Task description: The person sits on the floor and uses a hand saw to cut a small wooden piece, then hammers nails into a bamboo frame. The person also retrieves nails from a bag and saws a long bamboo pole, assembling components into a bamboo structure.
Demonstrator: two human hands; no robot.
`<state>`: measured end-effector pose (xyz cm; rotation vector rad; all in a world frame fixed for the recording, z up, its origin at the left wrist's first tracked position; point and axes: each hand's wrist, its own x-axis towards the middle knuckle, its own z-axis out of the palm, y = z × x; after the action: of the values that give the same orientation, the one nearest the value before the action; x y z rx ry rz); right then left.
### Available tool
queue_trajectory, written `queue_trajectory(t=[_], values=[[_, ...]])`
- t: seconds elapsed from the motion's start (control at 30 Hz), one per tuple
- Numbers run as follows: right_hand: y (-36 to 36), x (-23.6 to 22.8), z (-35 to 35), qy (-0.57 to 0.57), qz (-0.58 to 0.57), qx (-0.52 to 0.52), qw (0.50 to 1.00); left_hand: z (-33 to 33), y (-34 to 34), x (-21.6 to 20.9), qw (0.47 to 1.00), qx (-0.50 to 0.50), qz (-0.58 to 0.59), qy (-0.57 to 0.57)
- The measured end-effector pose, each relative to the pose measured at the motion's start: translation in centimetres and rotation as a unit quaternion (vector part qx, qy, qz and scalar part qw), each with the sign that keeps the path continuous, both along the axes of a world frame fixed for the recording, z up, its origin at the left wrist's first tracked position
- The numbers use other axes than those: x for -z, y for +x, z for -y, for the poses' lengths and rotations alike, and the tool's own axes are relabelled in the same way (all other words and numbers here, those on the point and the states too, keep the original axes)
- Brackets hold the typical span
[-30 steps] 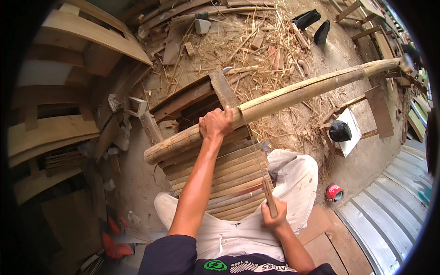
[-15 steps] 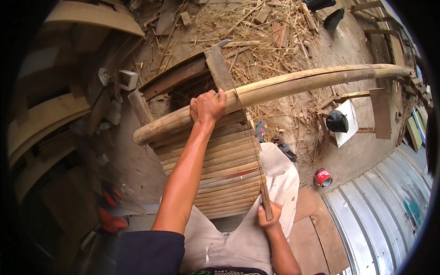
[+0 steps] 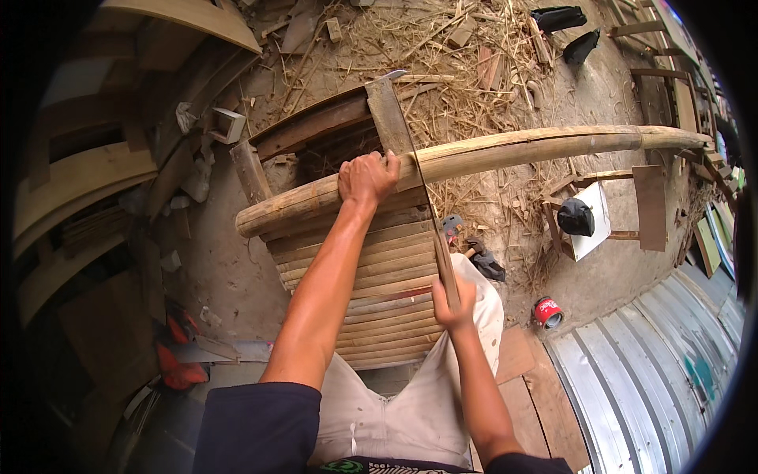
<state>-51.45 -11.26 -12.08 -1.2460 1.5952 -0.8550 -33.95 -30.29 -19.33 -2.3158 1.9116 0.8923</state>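
A thick bamboo pole (image 3: 521, 150) lies across a low bench topped with bamboo slats (image 3: 387, 294). My left hand (image 3: 369, 178) is closed over the pole and presses it down on the bench, left of a thin blade. That blade belongs to a handsaw (image 3: 444, 257), seen almost edge-on and crossing the pole near the bench's right side. Around its wooden handle my right hand (image 3: 455, 302) is closed, above my right thigh. How deep the blade sits in the bamboo cannot be told.
Wood shavings and offcuts (image 3: 466, 87) litter the ground ahead. To the right are a small wooden frame (image 3: 650, 207) with a black bag (image 3: 576, 216), a red can (image 3: 547, 313) and corrugated metal sheeting (image 3: 624, 371). Tools (image 3: 485, 265) lie beside my right knee. Curved wooden pieces (image 3: 95, 186) stand at left.
My right hand has pushed the saw forward, away from my body. My left hand stays closed on the bamboo pole; the whole view has shifted slightly.
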Motion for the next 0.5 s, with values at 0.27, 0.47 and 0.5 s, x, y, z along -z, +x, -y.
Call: queue_trajectory(t=[0.27, 0.47, 0.5], values=[[-1.2, -4.4, -5.9, -0.03, 0.006, 0.006, 1.0, -0.2, 0.2, 0.4, 1.0, 0.003, -0.01, -0.001], [0.9, 1.6, 2.7, 0.032, -0.019, -0.034, 0.999, -0.1, 0.2, 0.8, 1.0, -0.013, -0.008, 0.011], [1.2, 1.0, 3.3, 0.073, -0.016, -0.012, 0.997, -0.2, 0.2, 0.8, 1.0, -0.013, -0.007, -0.005]])
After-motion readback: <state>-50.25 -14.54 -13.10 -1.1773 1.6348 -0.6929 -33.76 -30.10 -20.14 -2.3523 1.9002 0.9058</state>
